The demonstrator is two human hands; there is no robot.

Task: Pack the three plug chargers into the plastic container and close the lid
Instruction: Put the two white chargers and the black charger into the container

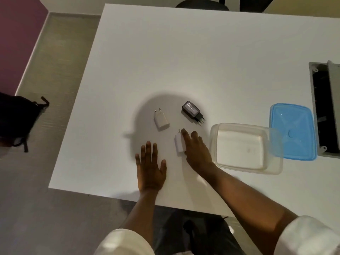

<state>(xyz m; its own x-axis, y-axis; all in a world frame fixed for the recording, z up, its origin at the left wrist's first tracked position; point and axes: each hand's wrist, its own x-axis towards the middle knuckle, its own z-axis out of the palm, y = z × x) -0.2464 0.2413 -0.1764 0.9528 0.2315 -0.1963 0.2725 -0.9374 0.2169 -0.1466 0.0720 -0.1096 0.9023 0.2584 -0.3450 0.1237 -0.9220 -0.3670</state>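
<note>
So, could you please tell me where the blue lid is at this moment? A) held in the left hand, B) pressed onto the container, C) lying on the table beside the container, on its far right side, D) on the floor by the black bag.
C: the blue lid lies flat on the table right of the open, empty plastic container, partly behind its rim.

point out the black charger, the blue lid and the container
black charger point(191, 109), head view, top face of its body
blue lid point(292, 131), head view, middle of its top
container point(213, 144), head view, left wall
</note>
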